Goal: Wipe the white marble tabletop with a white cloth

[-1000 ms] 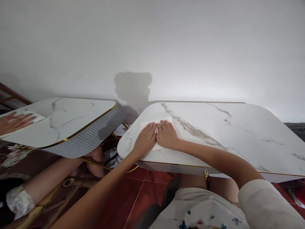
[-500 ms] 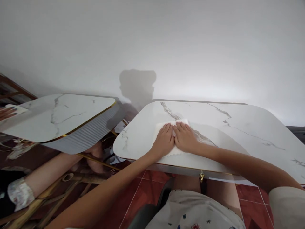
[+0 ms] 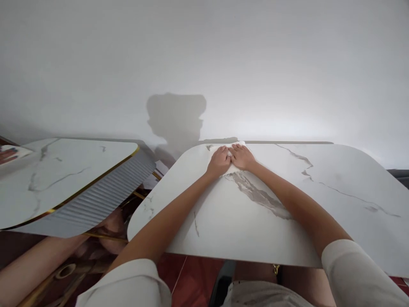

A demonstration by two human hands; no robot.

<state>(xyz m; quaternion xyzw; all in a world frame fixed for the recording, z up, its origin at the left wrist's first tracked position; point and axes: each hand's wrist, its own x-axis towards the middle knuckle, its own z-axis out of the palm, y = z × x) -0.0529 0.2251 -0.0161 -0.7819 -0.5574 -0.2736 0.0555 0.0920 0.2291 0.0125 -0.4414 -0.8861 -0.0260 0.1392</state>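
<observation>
Both hands lie on a white cloth [image 3: 231, 170] at the far edge of a pale bench [image 3: 335, 166], close to the wall [image 3: 287, 64]. The left hand [image 3: 220, 161] and the right hand [image 3: 242, 157] rest palm down, side by side with the thumbs close together; neither is clenched, and they press the cloth flat rather than pinching it up. The cloth shows between the wrists, out past the left hand, and beyond the right hand's fingers, where its corner reaches the bench's rim.

As to how far along things are, the pass of the cloth seems to be at its far limit here, with little bench left beyond the fingers. The broad stretch between the hands and the person's body, and the wider part to their right, lie outside the cloth. Grey-brown veins [image 3: 260, 196] just nearer than the right hand look like part of the pattern rather than dirt. No streak or wet line sets a wiped part from an unwiped one, so how much is done cannot be told; with the cloth under both palms, the work looks unfinished.

Well to the left of the hands stands a second bench [image 3: 79, 155] with a ribbed side. At its far left, a co-worker's hand [image 3: 8, 154] shows on another white cloth [image 3: 24, 151], partly cut off.
</observation>
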